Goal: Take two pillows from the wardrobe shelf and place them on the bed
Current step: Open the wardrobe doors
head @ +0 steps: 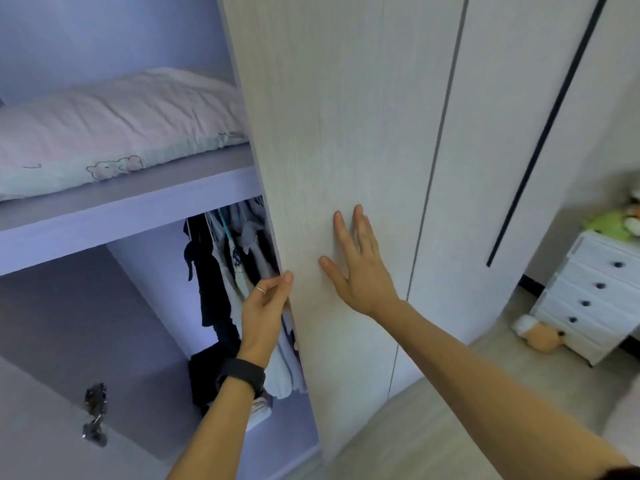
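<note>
Left of the wardrobe door [346,133], a pink pillow [114,126] lies on the shelf [121,216], with hanging clothes [225,271] beneath it. The left hand [265,306] curls its fingers round the door's left edge. The right hand [360,268] lies flat against the door face, fingers straight and spread. Right of the door stands a white drawer chest [595,299].

The wardrobe door [346,133] is pale wood-grain board, matt and finely streaked. Far left, the pillow [114,126] is soft, crumpled printed cloth on a smooth matt shelf [121,209]. The hanging clothes [221,271] are limp cloth, the near-left hinge [94,414] is shiny metal, and the chest of drawers [588,289] far right is smooth white paint
</note>
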A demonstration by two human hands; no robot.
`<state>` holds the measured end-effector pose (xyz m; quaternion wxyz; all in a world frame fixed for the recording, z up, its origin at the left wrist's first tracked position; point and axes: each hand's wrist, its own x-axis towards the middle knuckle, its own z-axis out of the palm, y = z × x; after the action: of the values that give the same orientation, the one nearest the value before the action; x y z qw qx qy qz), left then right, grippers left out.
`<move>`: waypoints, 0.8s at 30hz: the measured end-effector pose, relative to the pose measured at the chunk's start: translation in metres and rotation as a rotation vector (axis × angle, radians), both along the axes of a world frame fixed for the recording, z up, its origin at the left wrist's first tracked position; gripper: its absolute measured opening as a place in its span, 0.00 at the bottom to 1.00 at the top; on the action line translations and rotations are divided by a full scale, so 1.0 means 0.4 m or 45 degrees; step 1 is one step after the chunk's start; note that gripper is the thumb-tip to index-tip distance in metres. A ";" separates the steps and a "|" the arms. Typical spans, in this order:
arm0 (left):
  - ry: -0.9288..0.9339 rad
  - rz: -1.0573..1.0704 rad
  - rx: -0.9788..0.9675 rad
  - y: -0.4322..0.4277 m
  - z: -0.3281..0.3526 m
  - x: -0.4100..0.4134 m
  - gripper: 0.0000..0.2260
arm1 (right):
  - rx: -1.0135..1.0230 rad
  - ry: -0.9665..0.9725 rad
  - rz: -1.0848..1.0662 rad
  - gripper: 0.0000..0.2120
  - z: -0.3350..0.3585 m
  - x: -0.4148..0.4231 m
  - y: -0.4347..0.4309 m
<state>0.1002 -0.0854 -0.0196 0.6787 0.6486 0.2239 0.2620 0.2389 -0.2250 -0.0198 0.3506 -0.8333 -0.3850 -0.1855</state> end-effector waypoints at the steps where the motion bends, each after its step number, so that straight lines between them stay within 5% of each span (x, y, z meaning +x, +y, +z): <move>1: -0.010 -0.066 -0.035 -0.017 0.001 -0.022 0.17 | 0.034 0.061 0.022 0.35 -0.004 -0.027 -0.025; 7: 0.047 -0.313 -0.153 -0.158 -0.020 -0.100 0.16 | 0.109 0.331 0.035 0.30 -0.110 -0.239 -0.208; 15: -0.012 -0.888 0.026 -0.328 -0.017 -0.110 0.14 | 0.268 0.611 -0.252 0.26 -0.214 -0.402 -0.414; 24: -0.095 -0.968 0.321 -0.486 -0.078 0.030 0.17 | 0.294 0.581 -0.619 0.21 -0.219 -0.385 -0.568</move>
<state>0.1123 -0.2799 -0.0506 0.6500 0.7534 -0.0906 0.0411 0.0848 -0.4523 -0.1075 0.4652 -0.8754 -0.0634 -0.1148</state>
